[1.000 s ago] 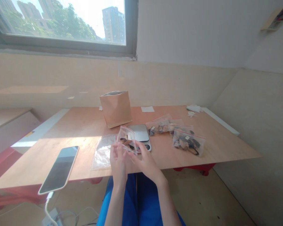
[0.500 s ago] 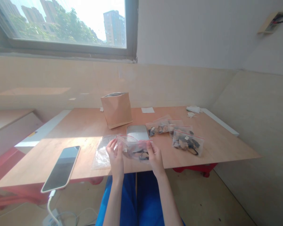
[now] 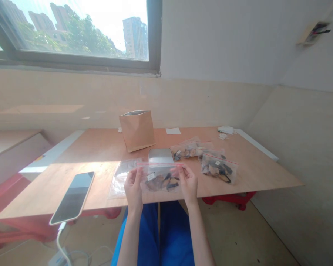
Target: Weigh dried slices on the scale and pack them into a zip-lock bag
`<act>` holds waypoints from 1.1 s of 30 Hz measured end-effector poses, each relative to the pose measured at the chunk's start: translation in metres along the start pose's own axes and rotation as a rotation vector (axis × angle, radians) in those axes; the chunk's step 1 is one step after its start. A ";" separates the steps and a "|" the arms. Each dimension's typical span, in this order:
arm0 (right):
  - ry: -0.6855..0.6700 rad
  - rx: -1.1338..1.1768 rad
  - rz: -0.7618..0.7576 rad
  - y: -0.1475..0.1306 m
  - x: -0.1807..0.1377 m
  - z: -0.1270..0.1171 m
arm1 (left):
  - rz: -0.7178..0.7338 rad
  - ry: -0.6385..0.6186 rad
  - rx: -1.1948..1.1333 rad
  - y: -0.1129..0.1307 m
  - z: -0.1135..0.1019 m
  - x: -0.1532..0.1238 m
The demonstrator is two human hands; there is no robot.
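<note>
Between my hands, above the table's near edge, a clear zip-lock bag with a red seal line is stretched out. Dark and tan dried pieces and a small white packet lie inside it. My left hand pinches its upper left corner, and my right hand pinches the upper right one. Just behind the bag is a silver flat scale-like device, partly covered by it. A flat stack of clear plastic bags lies beside my left hand. To the right, a filled zip-lock bag rests on the table.
More filled zip-lock bags lie behind that one. A brown paper pouch stands open-topped at the back. A phone with a white cable overhangs the near left edge. White papers lie by the wall.
The bag's top edge has gone from slack and wrinkled to straight and taut. My right hand has shifted slightly right, and the bag's contents show more clearly.
</note>
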State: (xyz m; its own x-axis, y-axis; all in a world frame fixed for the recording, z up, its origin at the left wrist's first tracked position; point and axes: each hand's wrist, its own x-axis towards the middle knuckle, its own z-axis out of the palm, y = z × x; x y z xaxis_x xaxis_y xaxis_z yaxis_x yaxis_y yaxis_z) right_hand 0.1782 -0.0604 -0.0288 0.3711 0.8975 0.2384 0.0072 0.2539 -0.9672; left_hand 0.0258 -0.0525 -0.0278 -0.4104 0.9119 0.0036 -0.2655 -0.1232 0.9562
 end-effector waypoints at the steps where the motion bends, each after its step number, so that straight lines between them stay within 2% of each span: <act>1: 0.018 0.007 0.011 0.000 0.000 0.000 | 0.001 -0.009 0.014 0.000 0.000 0.000; 12: -0.043 -0.164 -0.062 -0.004 -0.001 -0.007 | -0.011 0.021 0.018 0.006 0.000 -0.001; 20: 0.033 -0.221 -0.156 0.001 0.001 -0.010 | 0.040 0.023 0.066 0.011 -0.002 -0.004; 25: 0.050 -0.193 -0.138 -0.002 -0.001 -0.008 | 0.070 0.067 0.077 0.014 -0.002 -0.007; 29: 0.050 -0.167 -0.135 -0.004 -0.001 -0.006 | 0.034 0.056 -0.040 0.012 0.003 -0.007; 33: -0.024 -0.082 -0.104 -0.003 0.000 -0.004 | -0.009 -0.006 -0.190 0.010 0.009 -0.008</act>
State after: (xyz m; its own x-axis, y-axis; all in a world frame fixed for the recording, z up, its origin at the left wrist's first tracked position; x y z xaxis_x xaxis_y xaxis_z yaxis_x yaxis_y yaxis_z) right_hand 0.1817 -0.0624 -0.0264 0.3422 0.8765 0.3385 0.1201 0.3165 -0.9410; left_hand 0.0338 -0.0573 -0.0159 -0.4020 0.9156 -0.0023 -0.4297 -0.1864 0.8835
